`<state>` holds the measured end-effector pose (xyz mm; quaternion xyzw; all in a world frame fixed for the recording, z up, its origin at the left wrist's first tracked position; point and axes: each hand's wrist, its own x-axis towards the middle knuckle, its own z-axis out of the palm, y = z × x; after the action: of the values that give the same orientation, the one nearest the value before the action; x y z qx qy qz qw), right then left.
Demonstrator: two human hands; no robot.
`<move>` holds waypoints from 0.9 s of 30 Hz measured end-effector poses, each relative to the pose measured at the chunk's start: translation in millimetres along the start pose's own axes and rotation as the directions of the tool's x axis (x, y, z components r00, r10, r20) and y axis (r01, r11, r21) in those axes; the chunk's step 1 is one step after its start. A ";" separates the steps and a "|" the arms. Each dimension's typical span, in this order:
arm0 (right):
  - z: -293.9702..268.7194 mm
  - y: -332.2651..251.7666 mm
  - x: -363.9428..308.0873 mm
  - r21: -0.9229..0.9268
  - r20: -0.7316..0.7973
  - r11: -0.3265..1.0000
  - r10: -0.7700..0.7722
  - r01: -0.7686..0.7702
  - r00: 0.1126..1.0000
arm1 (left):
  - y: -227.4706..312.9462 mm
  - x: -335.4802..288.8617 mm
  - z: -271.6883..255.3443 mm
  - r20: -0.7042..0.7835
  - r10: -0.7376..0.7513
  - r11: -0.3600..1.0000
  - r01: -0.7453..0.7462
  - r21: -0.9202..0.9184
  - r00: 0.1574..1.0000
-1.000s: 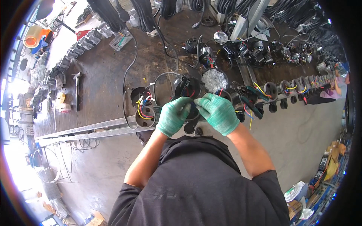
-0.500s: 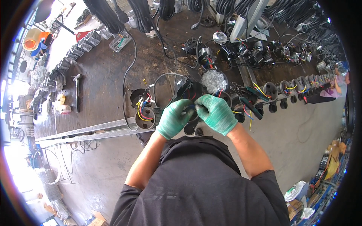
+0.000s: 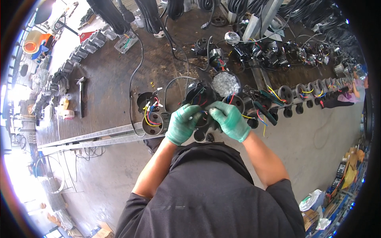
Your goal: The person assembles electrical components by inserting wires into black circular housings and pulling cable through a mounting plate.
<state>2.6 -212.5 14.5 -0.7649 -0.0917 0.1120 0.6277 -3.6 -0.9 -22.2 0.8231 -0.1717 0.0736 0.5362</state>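
My left hand (image 3: 182, 125) and my right hand (image 3: 230, 121), both in green knit gloves, meet at the table's front edge. Each has its fingers pinched together, with thin wires (image 3: 204, 112) between the fingertips. The exact wire ends are too small to make out. Just beyond the fingers sits an open black round housing (image 3: 200, 95) with red wire inside. Left of my left hand, a grey round housing (image 3: 152, 123) trails yellow, red and blue wires. A tub of small clear pieces (image 3: 226, 84) stands beyond my right hand. Green-handled pliers (image 3: 265, 113) lie to its right.
A hammer (image 3: 81, 97) lies on the dark table (image 3: 107, 79) at left. Black cable bundles (image 3: 149, 16) hang along the far side. More wired round housings (image 3: 285, 94) line the front edge at right, with another person (image 3: 349, 97) beyond them. A metal post (image 3: 262, 22) rises at the back.
My right fingertips have shifted slightly and opened a small gap from the left ones, showing the wires between them. The left hand has turned a little. The surrounding things have not moved.
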 end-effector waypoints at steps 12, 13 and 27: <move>2.3 -0.9 10.7 -0.169 -0.003 0.964 -0.210 0.207 0.978 | -0.9 1.5 0.2 0.005 0.012 1.000 -0.012 0.007 1.000; 5.9 -7.2 6.2 0.201 0.043 0.961 0.186 -0.191 0.982 | -2.5 0.2 0.0 0.004 0.018 1.000 -0.018 0.020 1.000; -3.9 -2.1 5.5 -0.686 0.205 0.478 -0.596 0.548 0.776 | -4.0 -0.7 -5.4 0.069 -0.087 0.993 0.091 -0.068 0.994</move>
<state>8.9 -214.2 17.0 -0.8732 -0.3574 -0.1721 0.2830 -2.4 5.6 -23.6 0.8123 -0.1549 0.0163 0.5621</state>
